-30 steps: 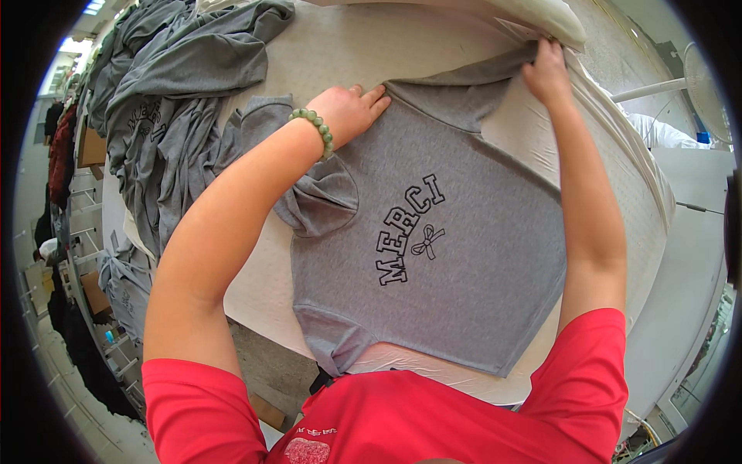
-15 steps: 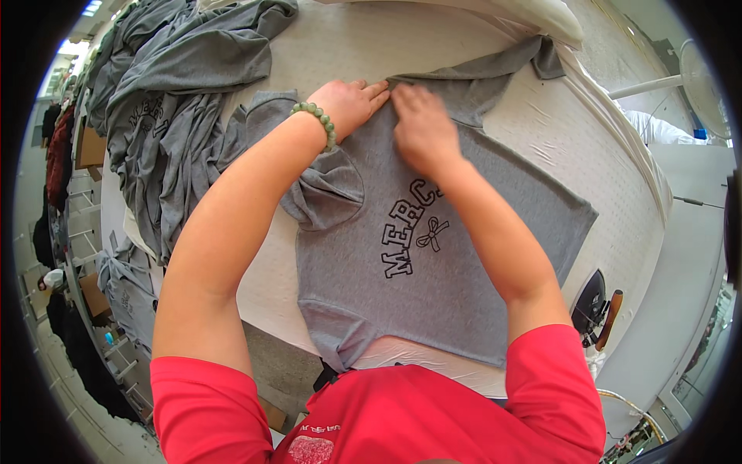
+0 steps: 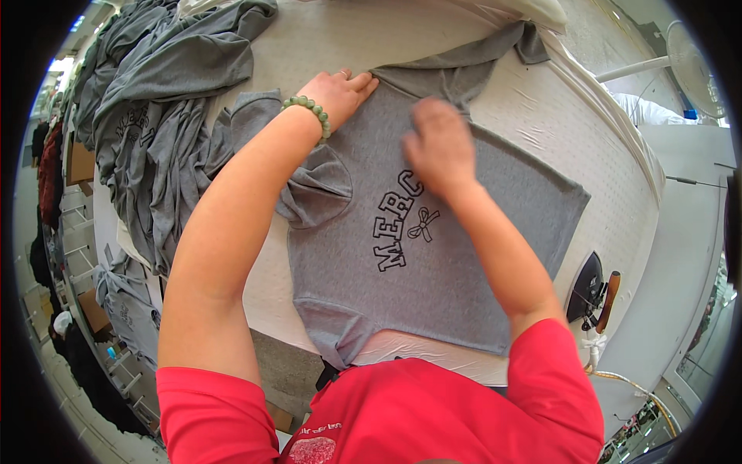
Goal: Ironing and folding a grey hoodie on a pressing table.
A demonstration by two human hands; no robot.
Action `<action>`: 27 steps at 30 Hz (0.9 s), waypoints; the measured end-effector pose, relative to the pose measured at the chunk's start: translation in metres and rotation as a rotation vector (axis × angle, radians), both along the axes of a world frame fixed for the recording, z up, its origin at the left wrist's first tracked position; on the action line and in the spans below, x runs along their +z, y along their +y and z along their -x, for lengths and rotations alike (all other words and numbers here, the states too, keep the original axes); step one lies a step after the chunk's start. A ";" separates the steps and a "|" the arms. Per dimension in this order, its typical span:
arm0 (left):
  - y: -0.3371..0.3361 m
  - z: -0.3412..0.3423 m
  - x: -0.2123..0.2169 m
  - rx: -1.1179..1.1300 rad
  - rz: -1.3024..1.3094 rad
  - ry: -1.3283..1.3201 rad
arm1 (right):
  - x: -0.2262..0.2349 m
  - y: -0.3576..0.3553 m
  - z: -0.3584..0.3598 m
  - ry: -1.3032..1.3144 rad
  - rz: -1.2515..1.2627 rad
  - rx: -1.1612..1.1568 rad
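Observation:
A grey sweatshirt [image 3: 495, 255] lies spread over a pale padded table cover, with dark outlined letters and a bow on its front. My left hand [image 3: 340, 93], with a green bead bracelet at the wrist, rests its outstretched fingers on the shirt's far edge. To its right, my right hand [image 3: 442, 145] is over the upper part of the shirt, just beyond the letters. Motion smears its fingers, so their grip cannot be made out. The far sleeve [image 3: 452, 58] stretches off to the upper right in folds, and a near sleeve [image 3: 332, 329] hangs toward me.
A heap of grey garments [image 3: 158, 147] covers the table's left side. At the right edge stands an iron [image 3: 586, 288] with a wooden handle and a cord [image 3: 634, 387]. A white fan [image 3: 696, 66] is at the upper right. Dark clothes [image 3: 85, 363] hang beyond the left edge.
My right hand has moved right and slightly toward me, away from my left hand. My left hand stays at the shirt's far edge. The whole view has shifted a little.

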State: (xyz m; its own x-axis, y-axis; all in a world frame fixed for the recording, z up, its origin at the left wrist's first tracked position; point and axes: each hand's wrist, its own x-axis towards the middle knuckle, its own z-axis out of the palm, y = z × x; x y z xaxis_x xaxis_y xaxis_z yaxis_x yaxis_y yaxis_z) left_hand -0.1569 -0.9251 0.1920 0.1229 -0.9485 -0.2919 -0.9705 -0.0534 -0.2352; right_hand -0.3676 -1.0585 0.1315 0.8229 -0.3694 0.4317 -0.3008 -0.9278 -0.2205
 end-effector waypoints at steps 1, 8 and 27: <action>0.000 0.000 0.000 0.006 -0.014 -0.012 | 0.006 0.001 0.003 -0.030 -0.078 -0.178; 0.004 0.002 0.002 0.015 0.024 -0.017 | 0.030 0.011 -0.005 0.092 -0.106 0.058; -0.009 0.015 0.026 -0.051 -0.043 -0.008 | 0.009 -0.057 0.142 0.034 -0.074 0.000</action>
